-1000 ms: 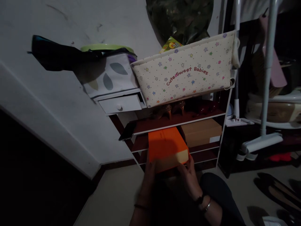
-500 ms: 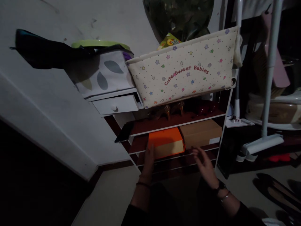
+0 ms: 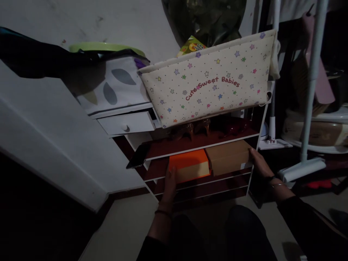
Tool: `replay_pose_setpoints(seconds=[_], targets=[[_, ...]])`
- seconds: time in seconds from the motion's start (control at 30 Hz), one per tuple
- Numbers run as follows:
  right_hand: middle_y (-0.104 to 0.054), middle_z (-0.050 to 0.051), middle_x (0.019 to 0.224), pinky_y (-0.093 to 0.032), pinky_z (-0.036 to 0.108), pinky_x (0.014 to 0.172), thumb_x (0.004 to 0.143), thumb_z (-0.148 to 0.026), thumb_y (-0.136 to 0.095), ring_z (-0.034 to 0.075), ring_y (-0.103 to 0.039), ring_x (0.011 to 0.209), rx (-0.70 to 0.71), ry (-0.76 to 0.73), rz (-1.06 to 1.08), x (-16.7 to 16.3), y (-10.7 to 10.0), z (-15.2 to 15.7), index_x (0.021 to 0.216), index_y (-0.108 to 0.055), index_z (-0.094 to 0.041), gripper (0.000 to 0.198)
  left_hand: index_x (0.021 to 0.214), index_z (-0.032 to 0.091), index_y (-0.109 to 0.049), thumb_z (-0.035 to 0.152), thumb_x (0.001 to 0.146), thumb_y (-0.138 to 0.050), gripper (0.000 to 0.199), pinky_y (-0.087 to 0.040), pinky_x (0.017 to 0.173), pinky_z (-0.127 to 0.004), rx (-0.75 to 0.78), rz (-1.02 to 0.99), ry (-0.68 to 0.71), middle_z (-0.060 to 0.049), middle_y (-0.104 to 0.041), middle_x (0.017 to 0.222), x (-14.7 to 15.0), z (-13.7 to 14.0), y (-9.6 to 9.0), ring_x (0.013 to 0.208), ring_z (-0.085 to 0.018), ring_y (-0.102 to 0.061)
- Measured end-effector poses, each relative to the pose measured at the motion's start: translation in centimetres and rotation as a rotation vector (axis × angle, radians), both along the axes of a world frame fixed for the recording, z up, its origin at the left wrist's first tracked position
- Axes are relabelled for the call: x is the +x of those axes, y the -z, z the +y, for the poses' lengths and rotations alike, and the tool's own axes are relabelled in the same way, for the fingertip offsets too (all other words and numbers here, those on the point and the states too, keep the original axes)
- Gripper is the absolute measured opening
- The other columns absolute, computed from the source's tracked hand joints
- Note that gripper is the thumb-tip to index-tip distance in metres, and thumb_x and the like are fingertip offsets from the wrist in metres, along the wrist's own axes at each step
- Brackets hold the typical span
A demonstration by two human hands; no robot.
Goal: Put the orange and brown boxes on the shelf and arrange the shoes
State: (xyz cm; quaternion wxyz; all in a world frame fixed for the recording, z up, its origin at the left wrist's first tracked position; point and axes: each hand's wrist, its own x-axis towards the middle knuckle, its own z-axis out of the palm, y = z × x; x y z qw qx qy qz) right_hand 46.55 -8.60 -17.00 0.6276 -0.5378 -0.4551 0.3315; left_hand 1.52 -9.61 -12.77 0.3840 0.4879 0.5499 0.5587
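An orange box (image 3: 189, 162) with a pale front panel lies on a dark red rack shelf (image 3: 158, 170). Right beside it is a brown cardboard box (image 3: 230, 156) with a small white label near its right end. At the left end of the orange box is my left hand (image 3: 170, 183), its fingers pointing up along that side. My right hand (image 3: 260, 164) has its fingers stretched out against the right end of the cardboard box. Neither hand is wrapped round a box. Shadow hides part of the left fingers.
Glittery high heels (image 3: 191, 132) and dark red shoes (image 3: 233, 127) stand on the shelf above. A phone-like black slab (image 3: 138, 156) juts out at left. On top sits a star-print fabric bin (image 3: 209, 81), near a small white drawer (image 3: 126, 124). A mop (image 3: 303, 168) leans at right.
My right hand has moved right, from in front of the shelf to the cardboard box's right end. My left hand stays by the orange box. The view has shifted slightly.
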Motion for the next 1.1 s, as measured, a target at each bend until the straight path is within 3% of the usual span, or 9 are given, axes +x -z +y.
replay_pose_setpoints(seconds=[0.37, 0.57, 0.73, 0.93, 1.03, 1.1], targets=[[-0.071, 0.011, 0.145, -0.044, 0.051, 0.124, 0.086, -0.085, -0.059, 0.035, -0.06, 0.141, 0.074, 0.145, 0.005, -2.9, 0.9, 1.8, 0.136, -0.071, -0.023, 0.081, 0.149, 0.019, -0.06, 0.056, 0.097, -0.062, 0.063, -0.034, 0.13, -0.051, -0.023, 0.085, -0.032, -0.017, -0.063, 0.152, -1.4, 0.9, 0.0, 0.155, -0.036, -0.045], [-0.069, 0.01, 0.148, -0.043, 0.05, 0.125, 0.088, -0.086, -0.055, 0.034, -0.059, 0.143, 0.088, 0.162, -0.017, -3.3, 0.6, 1.6, 0.138, -0.069, -0.024, 0.081, 0.146, 0.009, -0.061, 0.062, 0.1, -0.053, 0.07, -0.032, 0.13, -0.049, -0.169, 0.103, -0.078, -0.024, -0.054, 0.16, -1.3, 1.2, 0.3, 0.154, -0.039, -0.045], [-0.07, 0.009, 0.146, -0.046, 0.048, 0.124, 0.088, -0.085, -0.055, 0.033, -0.06, 0.141, 0.075, 0.136, -0.031, -3.2, 0.0, 1.2, 0.134, -0.072, -0.026, 0.076, 0.144, 0.013, -0.063, 0.068, 0.097, -0.056, 0.072, -0.031, 0.131, -0.051, -0.095, 0.097, -0.061, -0.023, -0.055, 0.16, -1.5, 0.8, 0.1, 0.155, -0.038, -0.044], [-0.067, 0.01, 0.149, -0.047, 0.052, 0.122, 0.091, -0.079, -0.058, 0.035, -0.061, 0.141, -0.017, 0.103, -0.1, -1.9, -0.5, 0.3, 0.14, -0.068, -0.028, 0.072, 0.139, 0.019, -0.067, 0.07, 0.094, -0.061, 0.068, -0.04, 0.126, -0.051, -0.051, 0.039, 0.007, -0.017, -0.065, 0.15, -1.8, 0.5, -0.3, 0.15, -0.037, -0.052], [-0.065, 0.015, 0.15, -0.046, 0.056, 0.121, 0.092, -0.076, -0.059, 0.037, -0.061, 0.139, 0.021, 0.211, -0.188, -1.0, -0.9, -0.5, 0.144, -0.063, -0.024, 0.074, 0.137, 0.02, -0.067, 0.071, 0.094, -0.061, 0.068, -0.037, 0.128, -0.053, 0.035, 0.056, -0.013, -0.017, -0.06, 0.156, -2.2, 0.9, -0.1, 0.151, -0.037, -0.049], [-0.069, 0.017, 0.141, -0.047, 0.059, 0.118, 0.093, -0.072, -0.06, 0.037, -0.064, 0.131, 0.133, 0.327, -0.26, -0.7, -1.9, -1.1, 0.138, -0.066, -0.021, 0.068, 0.137, 0.02, -0.065, 0.07, 0.093, -0.061, 0.067, -0.034, 0.129, -0.054, 0.135, 0.106, -0.132, -0.018, -0.058, 0.156, -2.6, 1.3, -0.3, 0.151, -0.037, -0.048]])
